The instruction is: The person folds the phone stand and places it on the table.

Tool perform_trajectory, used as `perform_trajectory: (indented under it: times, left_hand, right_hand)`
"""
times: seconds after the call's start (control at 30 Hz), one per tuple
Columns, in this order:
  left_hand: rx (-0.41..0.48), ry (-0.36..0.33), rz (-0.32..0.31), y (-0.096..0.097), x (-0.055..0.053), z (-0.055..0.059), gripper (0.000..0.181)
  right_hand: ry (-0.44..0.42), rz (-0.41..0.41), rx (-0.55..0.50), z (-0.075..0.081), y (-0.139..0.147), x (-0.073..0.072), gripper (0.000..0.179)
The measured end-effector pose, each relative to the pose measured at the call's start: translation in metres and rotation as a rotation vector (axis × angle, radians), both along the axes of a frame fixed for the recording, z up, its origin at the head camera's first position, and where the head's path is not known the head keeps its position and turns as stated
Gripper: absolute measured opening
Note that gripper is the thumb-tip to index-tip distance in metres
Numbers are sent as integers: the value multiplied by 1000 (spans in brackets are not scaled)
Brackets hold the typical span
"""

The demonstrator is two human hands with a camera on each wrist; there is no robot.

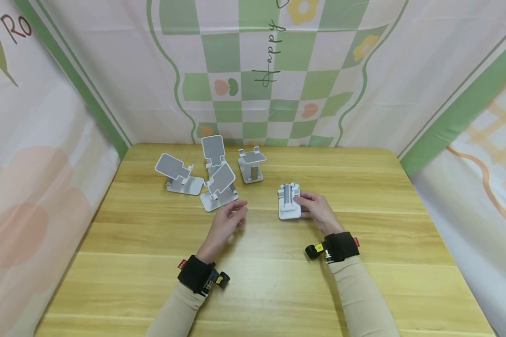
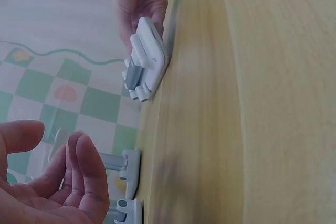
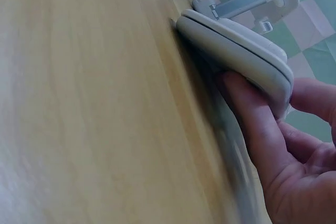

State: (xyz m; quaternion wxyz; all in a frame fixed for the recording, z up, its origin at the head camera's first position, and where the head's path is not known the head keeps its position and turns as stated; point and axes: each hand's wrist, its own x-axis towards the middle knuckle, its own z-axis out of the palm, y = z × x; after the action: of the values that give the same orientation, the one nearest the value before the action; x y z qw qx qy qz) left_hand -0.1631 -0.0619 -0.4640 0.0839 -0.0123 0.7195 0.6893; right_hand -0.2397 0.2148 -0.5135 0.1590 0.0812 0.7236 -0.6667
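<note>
The right hand [image 1: 318, 210] pinches the folded stand [image 1: 289, 202] by its right edge, just above the table [image 1: 261, 285]. The left hand [image 1: 227, 222] (thumb apart from the loosely bent fingers) is relaxed, near the closest of four unfolded stands [image 1: 222, 179], grouped toward the table's back, left of the folded one.

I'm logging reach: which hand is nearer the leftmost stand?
Left. The left hand is in front and to the right of the leftmost stand; the right hand is farther right, holding the folded stand.
</note>
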Motion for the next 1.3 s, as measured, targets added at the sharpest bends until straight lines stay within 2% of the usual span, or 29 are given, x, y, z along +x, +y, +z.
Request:
perform_trajectory:
  times: [0.1, 0.33, 0.43, 0.67, 0.83, 1.3]
  left_hand:
    - [-6, -2, 18, 0, -1, -2, 37]
    - [26, -21, 54, -2, -12, -29, 37]
    - [10, -12, 65, -1, -13, -34, 36]
    - [-25, 16, 61, 1, -12, -35, 34]
    - [-54, 27, 57, 1, -12, -35, 33]
    - [-44, -6, 57, 2, -11, -35, 32]
  right_hand:
    - [-7, -5, 9, 0, -1, -1, 56]
    - [-8, 4, 113, 2, -1, 0, 54]
    - [7, 5, 182, 3, 0, 1, 51]
    - [83, 4, 372, 9, -3, 4, 43]
    - [109, -16, 461, 10, -7, 3, 36]
    - [107, -37, 485, 8, -7, 2, 35]
